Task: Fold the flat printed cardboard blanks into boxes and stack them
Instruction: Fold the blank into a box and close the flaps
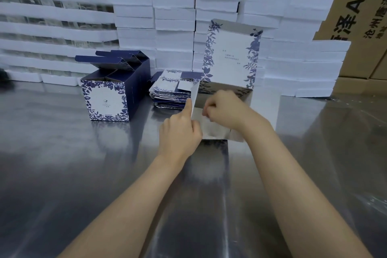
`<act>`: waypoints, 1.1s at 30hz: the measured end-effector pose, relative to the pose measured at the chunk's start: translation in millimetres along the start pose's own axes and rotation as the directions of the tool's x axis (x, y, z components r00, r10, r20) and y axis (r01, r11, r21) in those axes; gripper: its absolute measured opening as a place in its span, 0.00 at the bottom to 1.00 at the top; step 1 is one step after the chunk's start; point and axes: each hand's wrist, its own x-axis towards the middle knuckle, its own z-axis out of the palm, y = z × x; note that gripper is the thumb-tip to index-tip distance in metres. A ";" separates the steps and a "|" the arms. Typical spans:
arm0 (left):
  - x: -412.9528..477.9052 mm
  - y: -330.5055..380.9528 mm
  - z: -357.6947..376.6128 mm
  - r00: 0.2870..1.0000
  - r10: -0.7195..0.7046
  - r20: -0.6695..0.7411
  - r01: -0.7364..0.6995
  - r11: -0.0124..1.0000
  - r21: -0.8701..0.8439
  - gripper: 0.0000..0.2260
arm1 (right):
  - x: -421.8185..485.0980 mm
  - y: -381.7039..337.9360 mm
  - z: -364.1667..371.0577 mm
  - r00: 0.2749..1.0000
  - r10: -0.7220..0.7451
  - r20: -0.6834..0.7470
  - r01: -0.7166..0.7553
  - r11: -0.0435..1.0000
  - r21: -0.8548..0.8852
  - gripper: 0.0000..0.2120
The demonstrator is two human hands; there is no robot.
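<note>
One blank [231,56] stood half-folded on the counter [62,153].
I saw the left hand [180,132] gripping its side flap, the right hand [225,111] pinching inside.

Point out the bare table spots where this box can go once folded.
Bare steel table lies left of the folded boxes, up to the foam slabs, and all along the near side. Another patch is right of the half-folded box. Crowded: the centre, where the flat blanks sit close between the two.
</note>
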 end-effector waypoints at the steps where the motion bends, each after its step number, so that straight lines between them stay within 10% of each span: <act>1: -0.6 2.2 -0.5 1.000 0.012 0.002 -0.012 1.000 0.001 0.29 | 1.3 4.8 7.2 0.998 0.052 0.028 -0.050 0.997 -0.057 0.15; 21: -5.0 16.4 2.8 0.991 0.108 0.078 -0.108 0.994 -0.005 0.29 | 5.0 37.7 30.1 0.928 0.247 -0.279 -0.300 0.939 -0.169 0.15; 33: -6.0 15.5 7.5 0.992 0.110 0.063 -0.105 0.992 -0.073 0.29 | 1.6 39.4 28.8 0.950 0.272 -0.153 -0.294 0.945 -0.144 0.07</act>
